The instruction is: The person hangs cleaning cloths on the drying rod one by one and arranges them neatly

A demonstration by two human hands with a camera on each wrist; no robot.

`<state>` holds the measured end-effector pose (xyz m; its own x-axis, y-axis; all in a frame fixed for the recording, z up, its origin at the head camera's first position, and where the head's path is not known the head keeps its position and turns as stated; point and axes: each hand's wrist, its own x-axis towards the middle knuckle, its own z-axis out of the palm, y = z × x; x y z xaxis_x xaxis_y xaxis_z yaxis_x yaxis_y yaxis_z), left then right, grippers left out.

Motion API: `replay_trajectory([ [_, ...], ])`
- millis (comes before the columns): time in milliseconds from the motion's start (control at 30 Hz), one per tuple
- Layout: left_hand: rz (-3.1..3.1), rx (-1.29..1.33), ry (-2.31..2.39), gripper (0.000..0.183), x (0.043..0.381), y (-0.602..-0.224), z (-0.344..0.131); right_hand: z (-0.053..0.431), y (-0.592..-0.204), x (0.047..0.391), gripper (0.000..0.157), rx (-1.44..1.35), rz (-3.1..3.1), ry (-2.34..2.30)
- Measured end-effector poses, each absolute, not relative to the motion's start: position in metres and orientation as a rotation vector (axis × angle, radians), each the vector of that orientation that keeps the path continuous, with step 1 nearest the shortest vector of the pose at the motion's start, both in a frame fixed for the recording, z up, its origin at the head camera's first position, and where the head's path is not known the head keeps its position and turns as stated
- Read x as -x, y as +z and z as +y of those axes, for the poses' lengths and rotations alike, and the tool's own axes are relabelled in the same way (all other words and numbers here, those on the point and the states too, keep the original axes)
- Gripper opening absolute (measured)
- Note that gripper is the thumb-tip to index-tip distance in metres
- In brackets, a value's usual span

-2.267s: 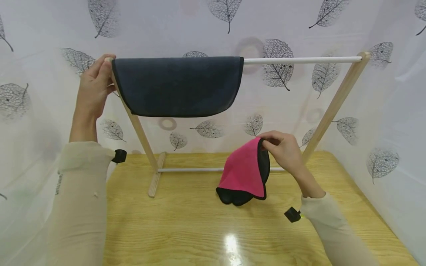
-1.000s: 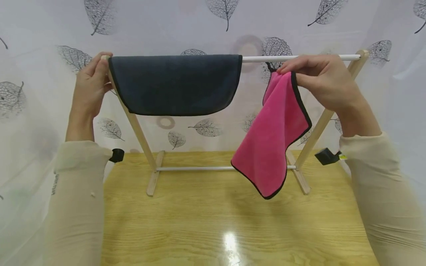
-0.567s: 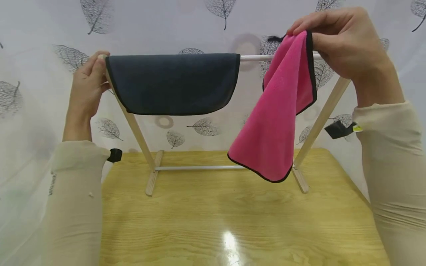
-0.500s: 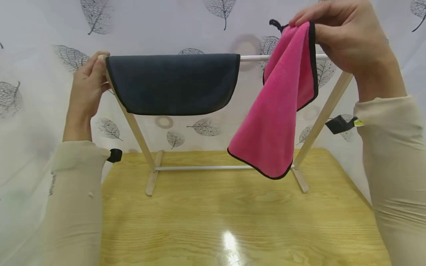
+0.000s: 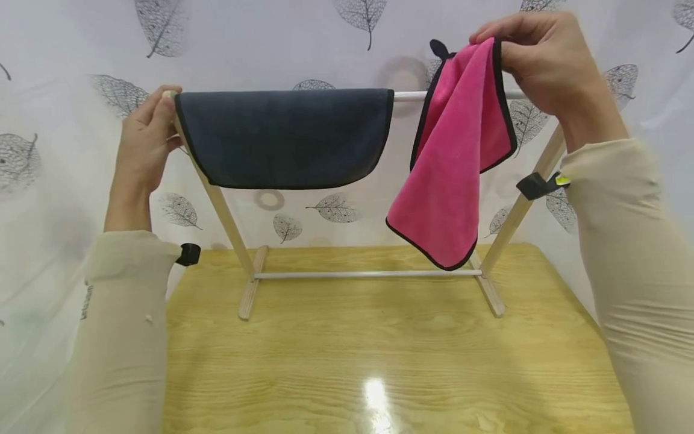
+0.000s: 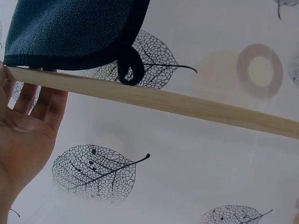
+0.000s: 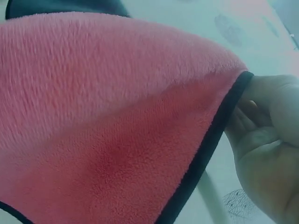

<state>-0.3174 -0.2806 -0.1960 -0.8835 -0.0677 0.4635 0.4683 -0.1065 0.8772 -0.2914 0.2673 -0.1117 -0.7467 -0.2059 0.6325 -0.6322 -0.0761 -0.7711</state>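
With my left hand (image 5: 142, 144) I grip the top of the left wooden post (image 5: 228, 226) of a drying rack; in the left wrist view my fingers pass behind the post (image 6: 177, 103). A dark blue towel (image 5: 287, 138) with black edging hangs folded over the white top rail (image 5: 410, 96), beside that hand. My right hand (image 5: 553, 66) pinches the upper edge of a pink towel (image 5: 444, 181), held above rail height at the right half of the rack. The pink towel hangs down in loose folds, overlapping the rail in the head view. Its black loop (image 5: 440, 49) sticks out at the upper left.
The rack's feet (image 5: 490, 295) stand on a wood-grain table (image 5: 325, 361), joined by a white lower bar (image 5: 347, 275). A leaf-patterned white curtain (image 5: 336, 223) surrounds the table at the back and sides. The right post (image 5: 515, 223) slants up behind my right wrist.
My right hand has lifted the pink towel from low over the table to above the top rail, lately shifting slightly left. My left hand keeps its grip on the post; the blue towel stays put.
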Motion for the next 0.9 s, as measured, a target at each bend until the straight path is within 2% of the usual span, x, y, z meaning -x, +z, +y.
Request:
replay_trajectory([
  [300, -1.806, 0.452, -2.059, 0.035, 0.317, -0.195, -0.28, 0.275, -0.127, 0.302, 0.019, -0.754, -2.073, 1.662],
  [700, -1.841, 0.424, -2.025, 0.04, 0.316, -0.197, -0.28, 0.277, -0.129, 0.308, 0.023, -0.518, -2.287, 1.323],
  [900, -1.848, 0.424, -2.016, 0.04, 0.316, -0.195, -0.28, 0.276, -0.131, 0.308, 0.027, -0.487, -2.363, 1.094],
])
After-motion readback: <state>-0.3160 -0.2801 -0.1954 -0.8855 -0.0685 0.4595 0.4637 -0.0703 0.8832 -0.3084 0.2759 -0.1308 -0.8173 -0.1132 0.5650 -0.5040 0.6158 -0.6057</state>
